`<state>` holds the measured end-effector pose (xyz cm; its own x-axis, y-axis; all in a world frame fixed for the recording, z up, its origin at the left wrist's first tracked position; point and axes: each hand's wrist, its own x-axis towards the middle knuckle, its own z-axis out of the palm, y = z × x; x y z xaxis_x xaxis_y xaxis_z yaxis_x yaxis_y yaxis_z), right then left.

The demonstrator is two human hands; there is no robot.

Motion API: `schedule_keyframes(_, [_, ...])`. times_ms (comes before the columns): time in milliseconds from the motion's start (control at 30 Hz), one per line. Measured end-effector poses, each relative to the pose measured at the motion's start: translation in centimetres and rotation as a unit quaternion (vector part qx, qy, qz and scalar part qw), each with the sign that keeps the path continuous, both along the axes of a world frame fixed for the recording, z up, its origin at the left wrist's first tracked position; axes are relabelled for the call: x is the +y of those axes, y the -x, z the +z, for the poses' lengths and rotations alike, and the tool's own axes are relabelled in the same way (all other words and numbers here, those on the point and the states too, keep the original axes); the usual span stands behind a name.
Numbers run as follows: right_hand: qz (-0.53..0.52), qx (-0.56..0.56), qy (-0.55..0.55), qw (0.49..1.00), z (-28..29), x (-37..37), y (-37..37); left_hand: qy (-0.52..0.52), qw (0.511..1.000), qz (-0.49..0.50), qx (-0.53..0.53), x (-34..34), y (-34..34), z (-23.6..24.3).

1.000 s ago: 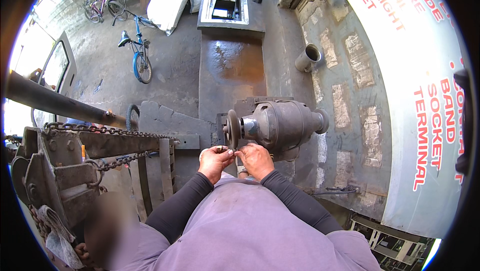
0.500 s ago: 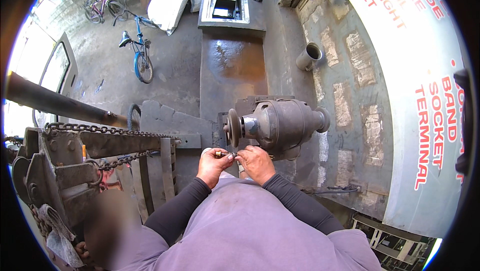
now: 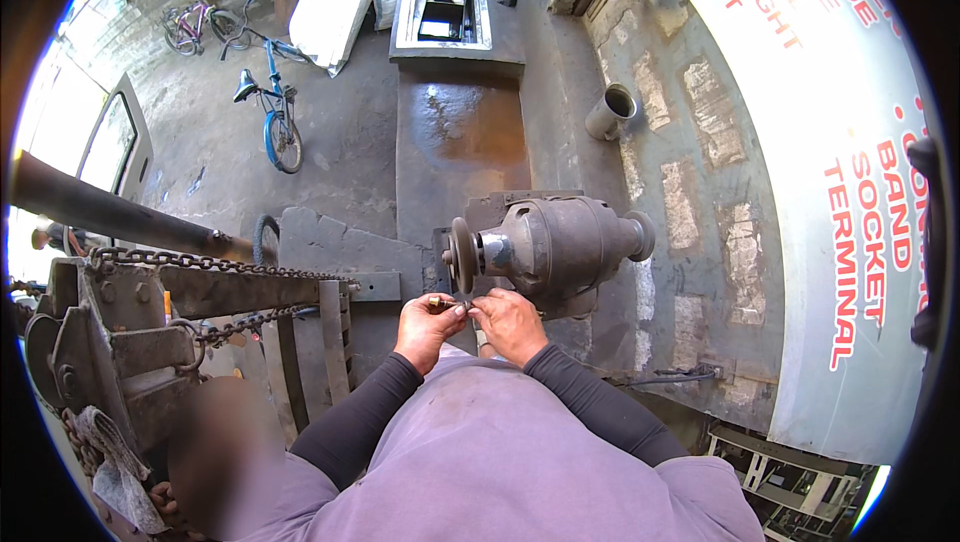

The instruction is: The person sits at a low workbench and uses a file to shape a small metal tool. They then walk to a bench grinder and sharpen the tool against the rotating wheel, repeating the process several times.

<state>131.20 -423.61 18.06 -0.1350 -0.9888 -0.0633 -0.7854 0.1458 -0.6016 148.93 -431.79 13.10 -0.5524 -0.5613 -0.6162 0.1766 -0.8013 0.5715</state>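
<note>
Just below the worn disc wheel (image 3: 463, 254) of a bench grinder (image 3: 565, 247), my two hands meet at a small metal piece. My left hand (image 3: 424, 330) is closed in a pinch around the piece, whose brass-coloured end (image 3: 436, 301) shows above the fingers. From the other side, my right hand (image 3: 510, 327) pinches at the same spot with thumb and forefinger. The fingertips are right by the wheel's lower edge. I cannot tell whether the piece touches the wheel, and most of it is hidden by my fingers.
A heavy steel frame with a chain (image 3: 220, 262) stands close on my left. A grey pipe stub (image 3: 612, 112) and a large printed panel (image 3: 800, 192) are on the right. Farther off are a blue bicycle (image 3: 280, 112), a white slab (image 3: 328, 17) and a framed basin (image 3: 445, 2).
The view has shifted slightly. Both hands keep their pinch below the wheel, with only a small change of finger position.
</note>
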Motion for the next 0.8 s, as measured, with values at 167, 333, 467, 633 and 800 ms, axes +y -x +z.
schedule_keyframes(167, [-0.002,0.025,-0.003,1.0,0.1,-0.7,-0.1,-0.041,0.999,0.004,0.008,-0.5,0.2,-0.3])
schedule_keyframes(333, [-0.003,0.035,-0.005,0.999,-0.9,-1.0,0.1,-0.05,0.999,0.007,0.008,-0.9,0.5,-0.1])
schedule_keyframes(467, [-0.002,0.034,-0.022,0.999,-0.5,-1.4,0.1,-0.054,0.999,0.005,0.004,-1.1,0.5,-0.3])
schedule_keyframes(633, [-0.009,0.027,-0.032,0.999,-0.3,-1.4,0.2,-0.065,0.998,0.003,0.0,-1.0,0.6,-0.3])
schedule_keyframes(800, [-0.024,0.029,-0.049,0.998,0.0,-1.5,0.0,-0.068,0.998,0.004,0.005,-1.0,0.5,-0.6])
